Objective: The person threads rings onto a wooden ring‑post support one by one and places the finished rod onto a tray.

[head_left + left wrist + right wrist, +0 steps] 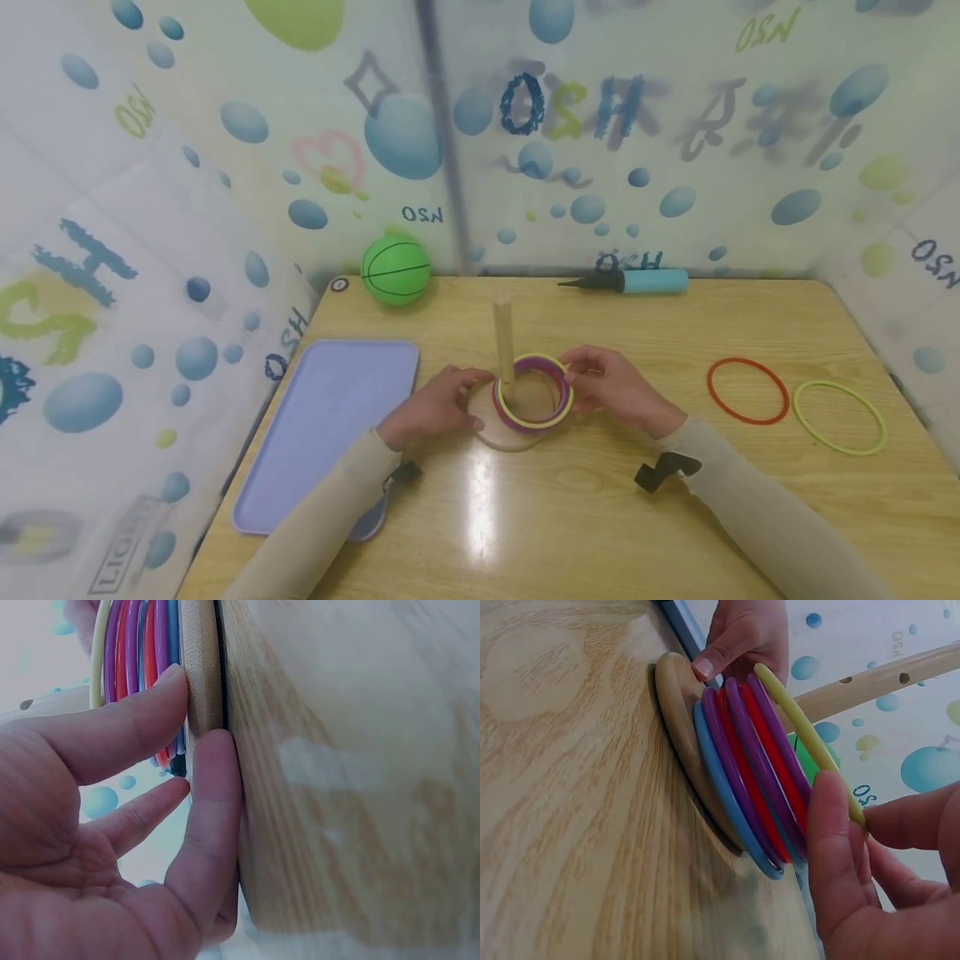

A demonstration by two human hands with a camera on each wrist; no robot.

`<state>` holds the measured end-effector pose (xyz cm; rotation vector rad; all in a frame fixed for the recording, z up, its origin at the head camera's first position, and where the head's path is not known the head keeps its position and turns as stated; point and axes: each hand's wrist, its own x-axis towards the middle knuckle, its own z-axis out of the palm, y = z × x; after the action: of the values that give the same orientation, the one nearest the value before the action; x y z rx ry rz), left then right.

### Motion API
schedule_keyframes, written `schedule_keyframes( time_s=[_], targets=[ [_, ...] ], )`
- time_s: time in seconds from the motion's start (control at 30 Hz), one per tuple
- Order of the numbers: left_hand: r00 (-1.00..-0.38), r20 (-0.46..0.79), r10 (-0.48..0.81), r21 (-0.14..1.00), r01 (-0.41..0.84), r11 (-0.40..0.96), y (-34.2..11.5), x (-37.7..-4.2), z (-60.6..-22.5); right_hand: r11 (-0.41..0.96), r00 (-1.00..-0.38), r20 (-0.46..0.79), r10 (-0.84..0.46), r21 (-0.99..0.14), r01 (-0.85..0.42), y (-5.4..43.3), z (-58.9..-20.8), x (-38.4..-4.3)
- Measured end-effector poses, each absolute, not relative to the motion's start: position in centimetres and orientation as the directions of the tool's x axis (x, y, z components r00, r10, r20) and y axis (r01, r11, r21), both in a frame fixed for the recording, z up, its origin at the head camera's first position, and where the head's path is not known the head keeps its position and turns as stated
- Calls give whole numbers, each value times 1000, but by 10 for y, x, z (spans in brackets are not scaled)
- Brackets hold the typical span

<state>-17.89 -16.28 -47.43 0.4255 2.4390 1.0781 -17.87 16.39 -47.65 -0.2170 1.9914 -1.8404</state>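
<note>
A round wooden base point(495, 437) with an upright wooden post point(503, 337) stands on the table. Several thin rings are stacked round the post: a blue ring point(731, 796) lowest, then purple and red ones. At the top a yellow ring point(804, 724) lies tilted, its right side raised off the stack. My right hand point(611, 390) pinches that yellow ring between thumb and fingertips. On the other side, my left hand point(435, 407) holds the base's edge, thumb on top and fingers against its side, as the left wrist view shows.
Two loose rings, one red point(787, 400) and one yellow-green point(883, 429), lie on the table point(600, 533) at the right. To the left is a lavender tray point(337, 417). A green ball point(396, 269) and a blue pump point(654, 282) rest along the back edge.
</note>
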Motion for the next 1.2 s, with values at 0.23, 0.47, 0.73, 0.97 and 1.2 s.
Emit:
schedule_keyframes(
  time_s=[0.23,0.47,0.73,0.97,1.2],
  targets=[
    [-858,-272,436,757,88,647,-162,-178,-473,123,-904,-202,-377,-978,168,164,-481,-180],
    [-860,-267,436,765,86,638,-163,-178,-473,122,-905,-208,-371,-977,175,162,-480,-181],
    [-856,-257,449,792,79,606,-163,-177,-476,136,-912,-202,-356,-977,163,167,-483,-181],
    [-857,-249,452,789,91,608,-164,-176,-474,166,-939,-134,-317,-982,84,180,-480,-181],
    [-857,-255,449,781,91,618,-163,-176,-473,245,-960,-98,-263,-969,32,216,-473,-183]
  ],
)
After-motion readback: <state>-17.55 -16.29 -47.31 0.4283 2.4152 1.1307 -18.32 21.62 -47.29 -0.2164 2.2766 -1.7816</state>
